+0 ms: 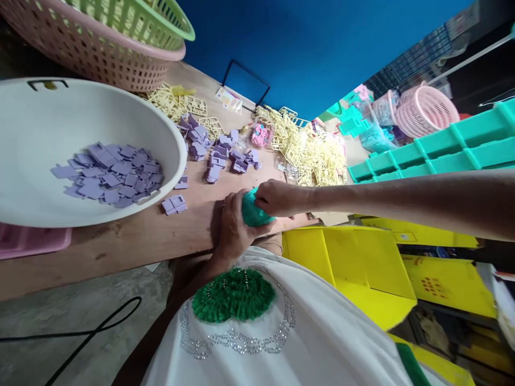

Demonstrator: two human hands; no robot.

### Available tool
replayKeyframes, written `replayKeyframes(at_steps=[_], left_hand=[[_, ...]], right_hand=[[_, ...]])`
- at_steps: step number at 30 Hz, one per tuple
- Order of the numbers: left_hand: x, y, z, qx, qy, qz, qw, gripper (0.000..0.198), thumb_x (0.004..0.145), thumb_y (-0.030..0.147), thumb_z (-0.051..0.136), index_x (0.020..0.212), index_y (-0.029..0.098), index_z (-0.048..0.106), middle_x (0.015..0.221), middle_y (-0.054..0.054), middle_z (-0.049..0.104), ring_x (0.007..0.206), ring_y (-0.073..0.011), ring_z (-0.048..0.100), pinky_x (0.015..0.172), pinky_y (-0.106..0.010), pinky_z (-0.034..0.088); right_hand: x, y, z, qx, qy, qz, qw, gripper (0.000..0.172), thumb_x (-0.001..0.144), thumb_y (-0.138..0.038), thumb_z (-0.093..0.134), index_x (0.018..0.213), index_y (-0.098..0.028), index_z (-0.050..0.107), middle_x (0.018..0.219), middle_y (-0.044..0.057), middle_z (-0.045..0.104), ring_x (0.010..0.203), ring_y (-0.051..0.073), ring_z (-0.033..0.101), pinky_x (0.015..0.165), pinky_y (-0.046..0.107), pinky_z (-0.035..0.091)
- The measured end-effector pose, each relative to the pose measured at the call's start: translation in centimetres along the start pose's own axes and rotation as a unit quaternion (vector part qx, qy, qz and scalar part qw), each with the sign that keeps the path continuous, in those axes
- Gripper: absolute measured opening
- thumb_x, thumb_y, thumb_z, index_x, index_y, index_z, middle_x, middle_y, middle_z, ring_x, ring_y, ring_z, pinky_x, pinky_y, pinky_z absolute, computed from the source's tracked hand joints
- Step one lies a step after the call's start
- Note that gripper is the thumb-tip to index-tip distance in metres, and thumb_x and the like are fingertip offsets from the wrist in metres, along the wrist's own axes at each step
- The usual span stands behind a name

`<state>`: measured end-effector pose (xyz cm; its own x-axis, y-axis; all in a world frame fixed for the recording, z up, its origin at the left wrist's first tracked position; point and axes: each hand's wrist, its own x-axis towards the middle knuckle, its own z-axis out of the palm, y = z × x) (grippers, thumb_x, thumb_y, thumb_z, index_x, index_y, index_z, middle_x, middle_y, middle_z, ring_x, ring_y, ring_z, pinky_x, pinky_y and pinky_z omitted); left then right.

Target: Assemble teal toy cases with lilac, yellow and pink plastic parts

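Note:
Near the table's front edge, my left hand [234,225] is wrapped round a teal object [255,210] from the left and below. My right hand [281,198] is closed at the top right of the same object, its fingers curled against it. Fingers cover much of the teal object, so its full shape is hidden. Beyond my hands lie groups of purple plastic parts [216,161] on the wooden table [148,241]. A purple piece [174,204] lies near the front edge, left of my left hand.
A large white basin [24,145] holding purple parts stands left. Pink [116,59] and green [177,21] baskets are behind it. Cream frames [314,155] heap at the back. Teal trays [442,145] and an open yellow box [354,262] are right.

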<state>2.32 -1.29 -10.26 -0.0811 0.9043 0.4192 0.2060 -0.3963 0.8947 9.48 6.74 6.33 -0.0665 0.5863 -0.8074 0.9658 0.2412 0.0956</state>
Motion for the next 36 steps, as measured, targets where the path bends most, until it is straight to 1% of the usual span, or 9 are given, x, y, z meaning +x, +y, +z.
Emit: replayKeyframes(at_steps=[3,8,13,16,20,23,27,31,36], left_hand=[[0.1,0.3,-0.2,-0.006,-0.010,-0.011,1.000,0.090,0.067,0.056,0.095,0.136,0.022,0.048,0.119,-0.013,0.066,0.108,-0.0315,0.068,0.097,-0.045,0.057],[0.2,0.4,-0.5,-0.015,-0.025,-0.022,0.999,0.086,0.068,0.049,0.097,0.134,0.021,0.050,0.118,-0.012,0.066,0.109,-0.0313,0.068,0.096,-0.045,0.057],[0.2,0.0,-0.4,-0.001,-0.023,-0.006,1.000,0.086,0.068,0.048,0.096,0.134,0.021,0.050,0.119,-0.012,0.067,0.110,-0.0314,0.068,0.097,-0.046,0.057],[0.2,-0.1,-0.3,0.009,-0.021,-0.003,1.000,0.086,0.067,0.051,0.096,0.134,0.022,0.050,0.118,-0.012,0.067,0.109,-0.0313,0.068,0.097,-0.045,0.057],[0.3,0.0,-0.3,0.004,-0.022,-0.006,1.000,0.085,0.067,0.050,0.097,0.133,0.023,0.050,0.116,-0.011,0.068,0.108,-0.0310,0.068,0.095,-0.044,0.058],[0.3,0.2,-0.3,0.001,-0.019,-0.006,1.000,0.086,0.067,0.048,0.097,0.134,0.023,0.050,0.117,-0.011,0.067,0.108,-0.0309,0.068,0.095,-0.044,0.057],[0.2,0.2,-0.3,0.006,-0.023,-0.011,1.000,0.088,0.067,0.049,0.097,0.135,0.023,0.049,0.119,-0.012,0.066,0.109,-0.0319,0.068,0.097,-0.045,0.057],[0.1,0.1,-0.3,0.001,-0.029,-0.005,1.000,0.088,0.070,0.053,0.094,0.138,0.021,0.047,0.121,-0.014,0.066,0.111,-0.0329,0.067,0.098,-0.046,0.056],[0.1,0.1,-0.3,-0.020,-0.027,0.000,0.999,0.086,0.074,0.056,0.090,0.140,0.021,0.047,0.125,-0.016,0.066,0.115,-0.0336,0.066,0.100,-0.046,0.056]], right_hand=[[0.4,0.3,0.0,0.016,-0.007,0.000,1.000,0.032,0.098,-0.010,0.049,0.073,-0.010,0.068,0.043,-0.002,0.049,0.036,0.009,0.048,0.050,0.025,0.040],[0.3,1.9,-0.6,0.080,-0.061,-0.042,0.994,0.038,0.103,-0.018,0.048,0.069,-0.013,0.063,0.052,-0.002,0.059,0.037,0.008,0.053,0.055,0.024,0.045],[-0.6,2.3,-0.9,0.031,0.009,-0.038,0.999,0.029,0.102,-0.020,0.052,0.077,-0.013,0.067,0.044,-0.007,0.047,0.035,0.007,0.049,0.051,0.023,0.038],[-0.7,1.9,-1.1,-0.001,-0.024,-0.043,0.999,0.033,0.101,-0.014,0.049,0.074,-0.012,0.067,0.038,-0.007,0.042,0.036,0.009,0.048,0.055,0.025,0.039],[-0.1,1.7,-1.5,0.036,-0.072,-0.021,0.997,0.033,0.100,-0.014,0.051,0.069,-0.013,0.064,0.046,-0.005,0.049,0.035,0.010,0.052,0.053,0.027,0.040],[0.5,1.7,-1.6,0.008,-0.092,-0.027,0.995,0.035,0.101,-0.014,0.049,0.070,-0.012,0.065,0.045,-0.005,0.048,0.033,0.011,0.051,0.052,0.028,0.041],[0.8,1.7,-0.7,-0.035,-0.063,-0.034,0.997,0.031,0.101,-0.017,0.051,0.080,-0.009,0.072,0.045,0.001,0.055,0.044,0.014,0.057,0.057,0.027,0.043],[0.8,1.7,0.5,-0.030,-0.011,-0.021,0.999,0.029,0.101,-0.019,0.053,0.086,-0.008,0.075,0.062,0.009,0.070,0.057,0.015,0.065,0.060,0.026,0.043],[1.1,1.8,0.9,-0.017,-0.014,-0.006,1.000,0.026,0.099,-0.021,0.057,0.084,-0.009,0.075,0.064,0.010,0.070,0.056,0.016,0.065,0.059,0.027,0.042]])
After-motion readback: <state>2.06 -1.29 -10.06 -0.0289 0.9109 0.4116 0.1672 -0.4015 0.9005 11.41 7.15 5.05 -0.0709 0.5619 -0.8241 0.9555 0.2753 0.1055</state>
